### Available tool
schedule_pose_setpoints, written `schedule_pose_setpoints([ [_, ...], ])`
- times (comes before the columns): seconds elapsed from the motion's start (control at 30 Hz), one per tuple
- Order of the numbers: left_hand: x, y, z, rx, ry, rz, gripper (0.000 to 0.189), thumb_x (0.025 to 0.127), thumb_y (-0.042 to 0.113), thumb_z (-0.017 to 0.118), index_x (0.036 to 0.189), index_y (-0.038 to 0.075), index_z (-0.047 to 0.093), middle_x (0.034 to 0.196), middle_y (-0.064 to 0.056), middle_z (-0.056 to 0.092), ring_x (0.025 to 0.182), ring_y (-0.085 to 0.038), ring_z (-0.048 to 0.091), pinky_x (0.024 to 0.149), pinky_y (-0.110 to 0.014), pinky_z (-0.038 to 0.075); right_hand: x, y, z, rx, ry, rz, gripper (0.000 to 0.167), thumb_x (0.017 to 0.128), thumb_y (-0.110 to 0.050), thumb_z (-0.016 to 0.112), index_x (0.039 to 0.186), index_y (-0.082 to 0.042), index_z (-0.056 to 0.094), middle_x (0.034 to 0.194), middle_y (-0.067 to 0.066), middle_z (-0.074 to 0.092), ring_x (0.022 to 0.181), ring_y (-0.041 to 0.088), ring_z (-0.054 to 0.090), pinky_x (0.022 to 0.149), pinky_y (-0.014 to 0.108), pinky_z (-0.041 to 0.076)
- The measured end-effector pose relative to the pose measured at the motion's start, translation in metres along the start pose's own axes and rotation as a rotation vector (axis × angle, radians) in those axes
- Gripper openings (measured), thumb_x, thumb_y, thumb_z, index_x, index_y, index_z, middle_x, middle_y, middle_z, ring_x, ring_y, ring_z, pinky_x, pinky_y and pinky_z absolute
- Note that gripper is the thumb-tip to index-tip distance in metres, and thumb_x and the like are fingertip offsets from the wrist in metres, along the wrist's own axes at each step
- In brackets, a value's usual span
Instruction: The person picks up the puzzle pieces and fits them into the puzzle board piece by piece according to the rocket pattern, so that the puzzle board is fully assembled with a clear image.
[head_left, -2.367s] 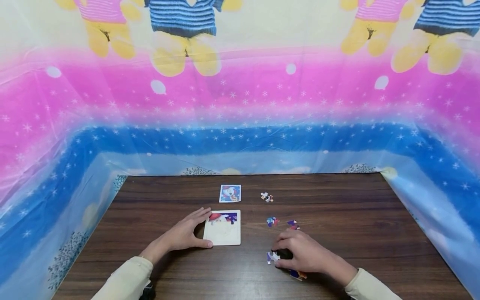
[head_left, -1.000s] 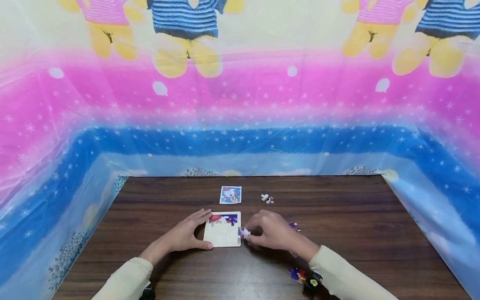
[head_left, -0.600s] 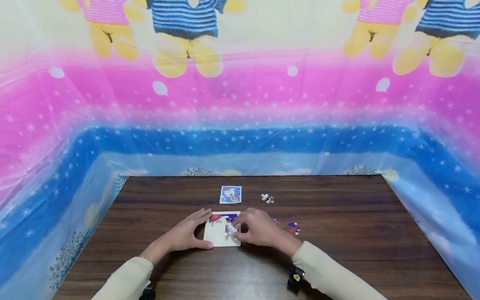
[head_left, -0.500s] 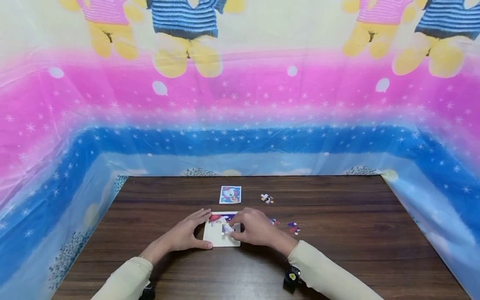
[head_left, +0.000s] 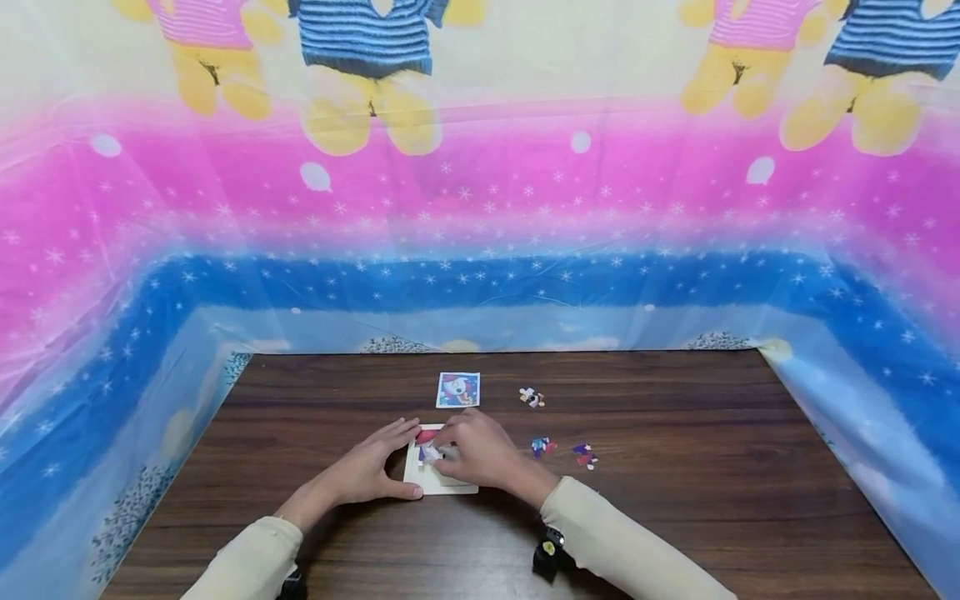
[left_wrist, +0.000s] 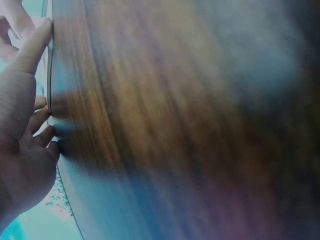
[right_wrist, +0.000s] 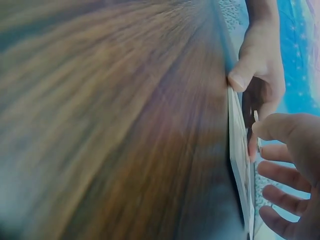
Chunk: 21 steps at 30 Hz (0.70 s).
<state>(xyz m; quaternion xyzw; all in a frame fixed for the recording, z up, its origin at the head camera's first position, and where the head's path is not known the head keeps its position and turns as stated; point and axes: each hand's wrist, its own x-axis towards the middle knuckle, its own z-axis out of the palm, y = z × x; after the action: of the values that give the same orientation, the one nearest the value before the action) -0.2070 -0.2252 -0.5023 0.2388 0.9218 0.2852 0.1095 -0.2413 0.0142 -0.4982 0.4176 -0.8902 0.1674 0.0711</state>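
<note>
A white square puzzle board (head_left: pixel 453 489) lies on the table, with a red and purple picture part along its far side. My left hand (head_left: pixel 367 468) holds its left side, thumb at the near corner and fingers at the far one. In the left wrist view the left thumb (left_wrist: pixel 32 52) touches the board's edge. My right hand (head_left: pixel 483 450) pinches a purple and white jigsaw piece (head_left: pixel 430 455) over the board's left half. The right wrist view shows that piece (right_wrist: pixel 256 116) edge-on at the thumb tip. The right hand hides much of the board.
A small printed picture card (head_left: pixel 458 390) lies beyond the board. Loose jigsaw pieces sit to the right: a white and orange cluster (head_left: pixel 532 397), a blue and red one (head_left: pixel 542 447) and a purple and red one (head_left: pixel 585 455). A patterned cloth (head_left: pixel 480 275) hangs behind the table.
My right hand has picked the purple and white jigsaw piece from the table at right and carried it left, across the board to its left part. My left hand has stayed at the board.
</note>
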Motion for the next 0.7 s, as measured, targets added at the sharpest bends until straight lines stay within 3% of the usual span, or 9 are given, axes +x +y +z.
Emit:
schedule_pose_setpoints([
  [0.23, 0.0, -0.001, 0.0, 0.01, 0.007, 0.014, 0.102, 0.083, 0.057, 0.08, 0.157, 0.001, 0.038, 0.165, -0.013, 0.032, 0.154, -0.039, 0.021, 0.117, -0.063, 0.027, 0.01, -0.007, 0.008, -0.041, -0.034, 0.027, 0.022, 0.087, -0.036, 0.079, 0.103, -0.022, 0.083, 0.11, -0.007, 0.075, 0.104, 0.013, 0.064, 0.094, 0.029, 0.05],
  [0.7, 0.001, -0.002, 0.0, 0.019, 0.017, 0.016, 0.102, 0.082, 0.058, 0.08, 0.156, 0.0, 0.04, 0.164, -0.014, 0.034, 0.154, -0.039, 0.023, 0.118, -0.062, 0.028, 0.012, -0.008, 0.009, -0.049, -0.039, 0.043, 0.022, 0.088, -0.034, 0.078, 0.106, -0.023, 0.083, 0.117, -0.004, 0.074, 0.108, 0.017, 0.063, 0.091, 0.03, 0.052],
])
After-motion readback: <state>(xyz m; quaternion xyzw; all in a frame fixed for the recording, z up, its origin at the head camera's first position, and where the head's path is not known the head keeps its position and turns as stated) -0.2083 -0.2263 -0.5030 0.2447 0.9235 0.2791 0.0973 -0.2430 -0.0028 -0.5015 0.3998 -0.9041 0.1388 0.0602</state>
